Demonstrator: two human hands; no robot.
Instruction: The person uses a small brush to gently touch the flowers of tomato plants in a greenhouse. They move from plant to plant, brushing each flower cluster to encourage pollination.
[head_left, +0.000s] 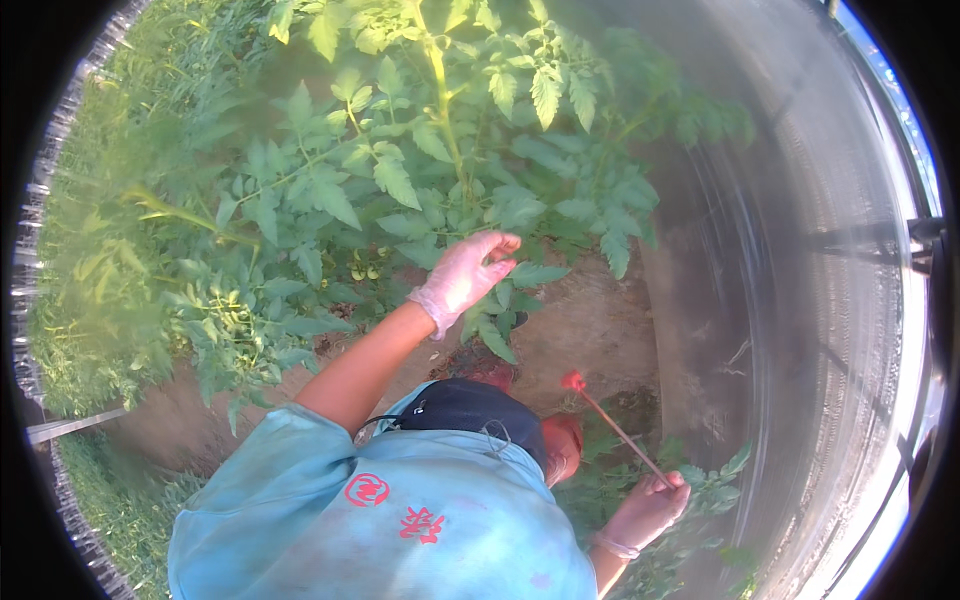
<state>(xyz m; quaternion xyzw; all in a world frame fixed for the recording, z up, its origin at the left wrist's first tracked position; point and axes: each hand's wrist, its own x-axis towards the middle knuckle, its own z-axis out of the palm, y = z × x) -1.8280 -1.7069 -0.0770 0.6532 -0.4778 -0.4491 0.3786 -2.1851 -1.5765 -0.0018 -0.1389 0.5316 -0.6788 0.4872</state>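
Observation:
My left hand (471, 271), in a thin translucent glove, reaches over the lower leaves of a tomato plant (444, 112). Its fingers are bent, with a gap between them and the thumb, and I see nothing held there. At the lower right, my gloved right hand (646, 511) grips the end of a thin stick (626, 439). A red wad (573, 381) covers the stick's far tip, which points up and left over the soil, apart from the leaves. Small green tomatoes (365, 273) hang among the foliage left of my left hand.
Clear plastic sheeting (765, 285) curves up along the right side, with a dark frame bar (926, 229) beyond it. Dense plants fill the left. Bare soil (600, 315) lies ahead of my feet. A dark waist pouch (472, 412) sits at my front.

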